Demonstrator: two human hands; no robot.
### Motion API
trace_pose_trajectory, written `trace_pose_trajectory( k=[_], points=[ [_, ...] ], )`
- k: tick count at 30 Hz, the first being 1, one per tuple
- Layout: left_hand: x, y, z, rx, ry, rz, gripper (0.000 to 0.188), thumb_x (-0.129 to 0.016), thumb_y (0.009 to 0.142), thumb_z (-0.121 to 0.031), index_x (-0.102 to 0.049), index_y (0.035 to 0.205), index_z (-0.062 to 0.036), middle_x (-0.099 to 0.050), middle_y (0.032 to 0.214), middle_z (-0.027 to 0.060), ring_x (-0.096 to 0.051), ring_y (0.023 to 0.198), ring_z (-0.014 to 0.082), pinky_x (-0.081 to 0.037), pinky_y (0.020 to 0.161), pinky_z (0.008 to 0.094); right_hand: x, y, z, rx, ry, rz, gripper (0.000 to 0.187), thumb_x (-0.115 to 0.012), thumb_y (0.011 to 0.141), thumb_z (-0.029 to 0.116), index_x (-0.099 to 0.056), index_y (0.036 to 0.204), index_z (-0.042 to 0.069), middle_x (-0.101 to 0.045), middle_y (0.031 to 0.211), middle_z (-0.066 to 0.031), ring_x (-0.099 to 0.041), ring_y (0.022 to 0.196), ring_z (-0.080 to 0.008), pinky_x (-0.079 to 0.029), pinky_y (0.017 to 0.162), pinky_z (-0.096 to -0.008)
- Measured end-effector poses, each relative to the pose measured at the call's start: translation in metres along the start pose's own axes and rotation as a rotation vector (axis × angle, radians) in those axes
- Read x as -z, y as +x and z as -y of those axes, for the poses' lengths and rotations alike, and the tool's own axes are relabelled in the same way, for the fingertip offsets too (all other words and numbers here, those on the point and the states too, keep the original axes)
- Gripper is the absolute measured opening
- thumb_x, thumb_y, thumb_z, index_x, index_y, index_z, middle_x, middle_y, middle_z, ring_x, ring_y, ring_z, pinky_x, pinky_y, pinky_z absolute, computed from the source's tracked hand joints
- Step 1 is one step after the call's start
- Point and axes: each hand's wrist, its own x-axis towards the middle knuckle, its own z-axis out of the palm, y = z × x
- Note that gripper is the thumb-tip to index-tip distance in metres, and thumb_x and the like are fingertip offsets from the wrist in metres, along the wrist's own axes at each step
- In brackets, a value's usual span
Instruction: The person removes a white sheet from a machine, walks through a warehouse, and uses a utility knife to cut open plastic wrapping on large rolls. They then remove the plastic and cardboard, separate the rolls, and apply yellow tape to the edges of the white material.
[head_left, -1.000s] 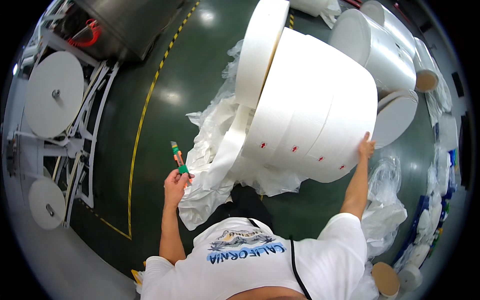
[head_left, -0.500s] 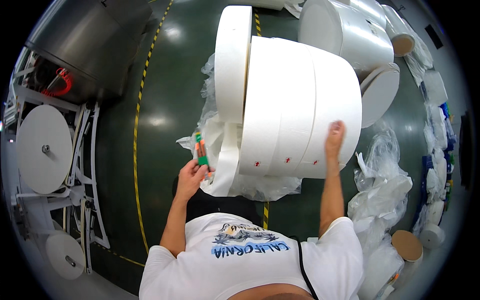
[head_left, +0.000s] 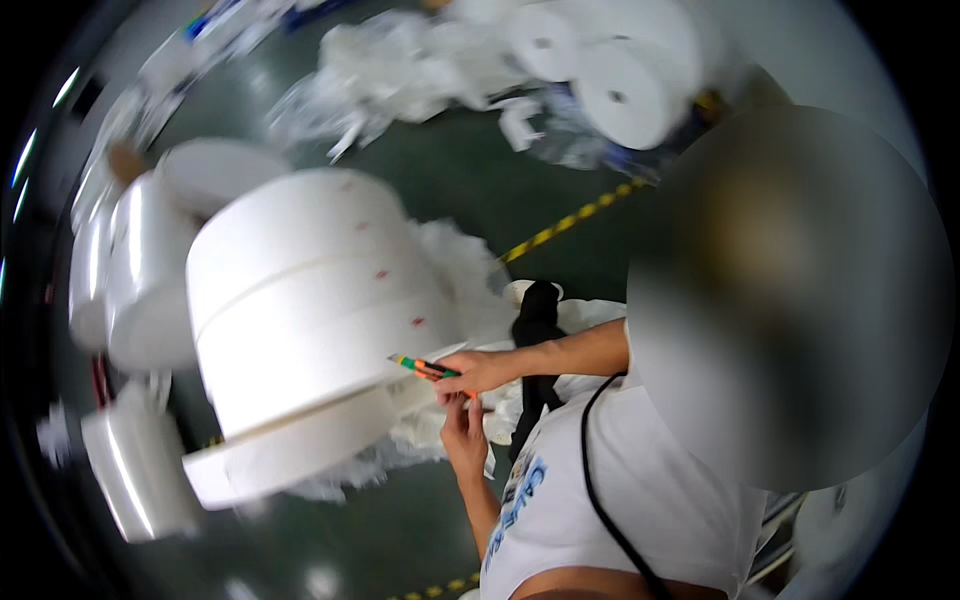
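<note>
A green and orange utility knife (head_left: 428, 369) points its blade toward the large white rolls (head_left: 290, 300). My right hand (head_left: 476, 372), its arm coming in from the right, is closed around the knife's handle. Just below, my left hand (head_left: 463, 432) has its fingertips pinched at the knife's rear end. Part of that grip is hidden behind the right hand. A narrower white roll (head_left: 300, 450) sits against the big rolls. Small red marks show near the rolls' edge on my side. A loose white sheet (head_left: 410, 392) hangs by the knife.
Plastic wrap (head_left: 460, 270) lies beside the rolls. Wrapped rolls (head_left: 150, 270) stand on the far left. Crumpled plastic (head_left: 390, 70) and more white rolls (head_left: 625, 95) are at the back. Yellow-black tape (head_left: 570, 220) crosses the green floor. A blurred grey round shape (head_left: 800, 300) covers the right side.
The view has swung round. The utility knife has passed from my left hand into my right. My right hand has left the roll, and both hands have come together.
</note>
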Motion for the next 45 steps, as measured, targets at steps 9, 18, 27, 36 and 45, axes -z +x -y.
trace_pose_trajectory(
  k=[9,18,27,36,45],
  points=[
    [0.053,-0.127,0.044,0.529,-0.262,0.006,0.024,-0.063,0.101,-0.029,-0.065,0.110,-0.0071,-0.055,0.081,-0.0039,-0.047,0.068,0.0065,-0.037,0.060,0.0239,-0.055,-0.058,-0.018,0.308,-0.377,-0.272,0.036,-0.063,0.103,0.038,-0.062,0.112,0.003,-0.070,0.089,-0.0180,-0.071,0.084,-0.0270,-0.056,0.074,-0.0396],
    [-0.103,-0.107,0.089,0.420,-0.211,0.312,0.025,-0.055,0.086,0.008,-0.058,0.104,-0.0092,-0.060,0.097,0.0037,-0.055,0.080,0.0145,-0.048,0.070,0.0294,0.116,-0.321,-0.143,0.327,-0.385,-0.651,0.036,-0.058,0.106,0.038,-0.061,0.111,0.002,-0.068,0.090,-0.0224,-0.067,0.088,-0.0424,-0.052,0.077,-0.0492],
    [-0.625,-0.150,0.013,0.230,0.020,1.189,0.013,-0.049,0.103,0.000,-0.057,0.113,0.0015,-0.068,0.108,0.0156,-0.070,0.105,0.0279,-0.059,0.098,0.0431,0.265,-0.784,-0.370,-0.425,0.012,-1.529,0.043,-0.048,0.104,0.030,-0.054,0.120,-0.009,-0.067,0.104,-0.0329,-0.067,0.097,-0.0497,-0.051,0.085,-0.0559],
    [-0.823,-0.159,-0.003,0.442,0.144,1.253,0.020,-0.050,0.109,-0.010,-0.054,0.124,0.0030,-0.069,0.118,0.0179,-0.072,0.109,0.0282,-0.062,0.092,0.0340,0.402,-0.924,-0.411,-0.086,0.639,-1.619,0.043,-0.053,0.108,0.030,-0.047,0.135,-0.002,-0.068,0.094,-0.0085,-0.064,0.071,-0.0139,-0.057,0.065,-0.0328],
    [-1.041,-0.111,0.036,0.528,0.137,1.243,0.022,-0.056,0.107,-0.012,-0.052,0.121,0.0043,-0.074,0.110,0.0235,-0.077,0.094,0.0289,-0.064,0.078,0.0344,0.546,-1.000,-0.362,0.110,0.517,-1.328,0.037,-0.067,0.103,0.038,-0.055,0.110,0.004,-0.063,0.082,-0.0039,-0.062,0.069,-0.0112,-0.053,0.062,-0.0287]
  ],
)
